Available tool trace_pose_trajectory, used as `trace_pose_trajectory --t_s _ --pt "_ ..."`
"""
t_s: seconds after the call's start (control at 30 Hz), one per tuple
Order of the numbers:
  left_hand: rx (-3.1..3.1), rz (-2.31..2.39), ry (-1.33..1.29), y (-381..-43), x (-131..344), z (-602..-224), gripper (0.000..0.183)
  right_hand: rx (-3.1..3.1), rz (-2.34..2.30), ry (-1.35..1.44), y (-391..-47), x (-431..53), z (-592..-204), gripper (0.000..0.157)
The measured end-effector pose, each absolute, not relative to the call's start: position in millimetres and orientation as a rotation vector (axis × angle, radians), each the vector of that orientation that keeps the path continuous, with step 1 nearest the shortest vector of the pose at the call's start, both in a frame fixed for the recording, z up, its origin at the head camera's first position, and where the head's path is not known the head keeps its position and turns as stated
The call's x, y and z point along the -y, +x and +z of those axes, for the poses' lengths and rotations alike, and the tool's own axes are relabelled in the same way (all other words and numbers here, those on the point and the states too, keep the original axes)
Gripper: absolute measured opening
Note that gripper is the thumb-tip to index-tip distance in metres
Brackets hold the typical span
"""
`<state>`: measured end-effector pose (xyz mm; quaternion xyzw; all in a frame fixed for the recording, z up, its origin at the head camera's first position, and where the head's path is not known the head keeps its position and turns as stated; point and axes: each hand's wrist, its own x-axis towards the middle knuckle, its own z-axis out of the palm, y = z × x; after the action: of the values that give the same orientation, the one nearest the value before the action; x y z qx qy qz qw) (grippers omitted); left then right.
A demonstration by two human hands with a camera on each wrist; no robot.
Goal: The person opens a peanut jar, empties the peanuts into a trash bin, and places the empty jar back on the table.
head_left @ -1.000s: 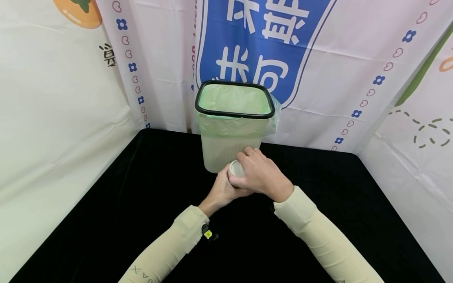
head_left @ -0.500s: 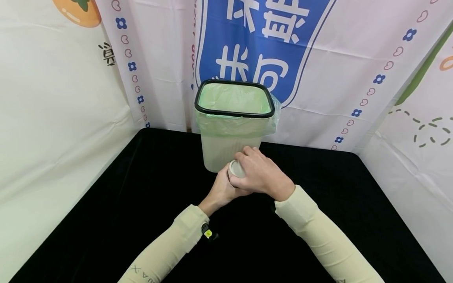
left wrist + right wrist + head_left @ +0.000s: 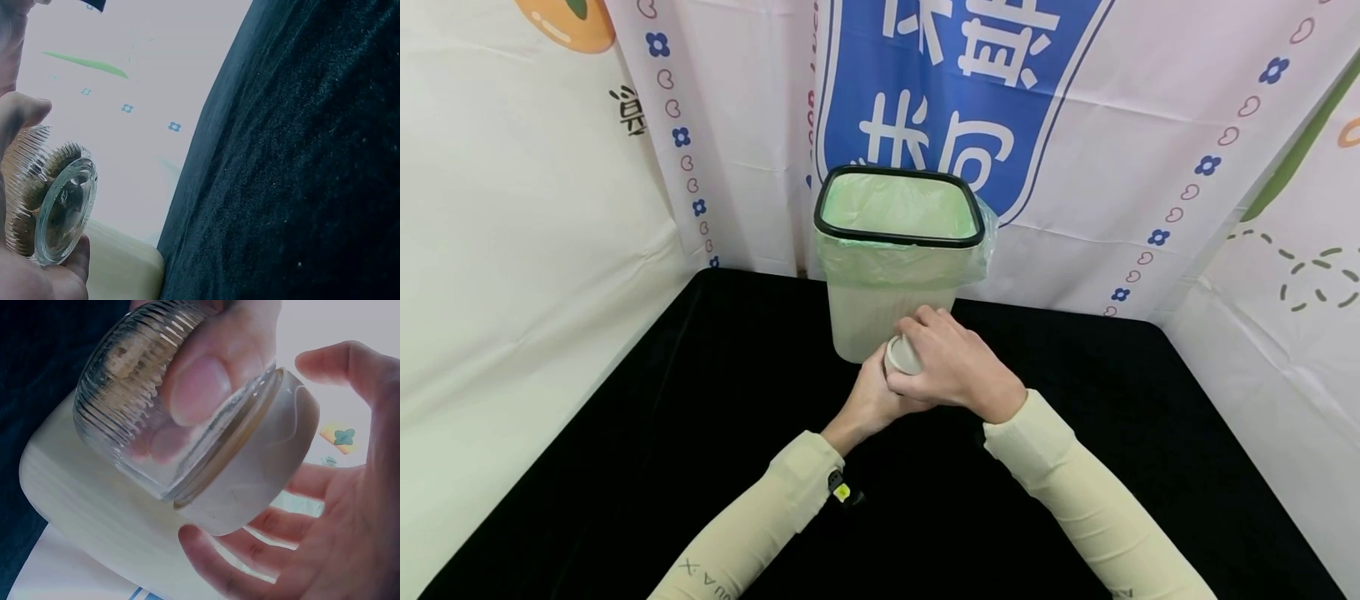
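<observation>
A ribbed glass jar (image 3: 128,403) with brown lumps inside is held up in front of the bin, tilted. My left hand (image 3: 874,393) grips its glass body, the thumb pressed along the side in the right wrist view. The jar's thick clear base (image 3: 65,212) faces the left wrist camera. A white lid (image 3: 262,465) sits at the mouth, with a beige band showing between it and the glass. My right hand (image 3: 953,367) curls its fingers round the lid; in the right wrist view fingertips are at its lower edge and the thumb is close to its upper side.
A pale waste bin (image 3: 891,325) with a black rim (image 3: 895,240) and a green liner bag (image 3: 887,265) stands just behind the hands. It stands on a black cloth-covered table (image 3: 737,375). Printed white curtains (image 3: 760,125) enclose the back and sides.
Both hands stay together on the jar and lid in front of the bin. The right hand shifts only very slightly; the head view has tilted a little.
</observation>
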<state>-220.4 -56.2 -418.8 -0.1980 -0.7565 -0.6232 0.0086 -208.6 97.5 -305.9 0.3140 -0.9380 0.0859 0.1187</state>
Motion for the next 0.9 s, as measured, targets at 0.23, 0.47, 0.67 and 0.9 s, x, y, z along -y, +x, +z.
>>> trace_pose_trajectory --t_s 0.23,0.47,0.67,0.9 --pt "2.347 -1.953 -0.600 -219.9 55.5 -418.5 0.085 2.730 0.216 0.835 -207.0 -94.5 -305.0 0.056" --pt "2.316 -1.994 -0.632 -219.4 54.7 -417.6 0.077 2.752 0.164 0.660 -201.3 -86.6 -301.6 0.054" --pt "2.324 -2.012 -0.619 -218.4 54.8 -418.9 0.081 2.780 0.133 0.507 -198.7 -80.9 -301.9 0.065" --pt "2.304 -2.019 -0.635 -218.0 54.8 -420.5 0.077 2.791 0.094 0.439 -197.2 -75.7 -305.4 0.070"
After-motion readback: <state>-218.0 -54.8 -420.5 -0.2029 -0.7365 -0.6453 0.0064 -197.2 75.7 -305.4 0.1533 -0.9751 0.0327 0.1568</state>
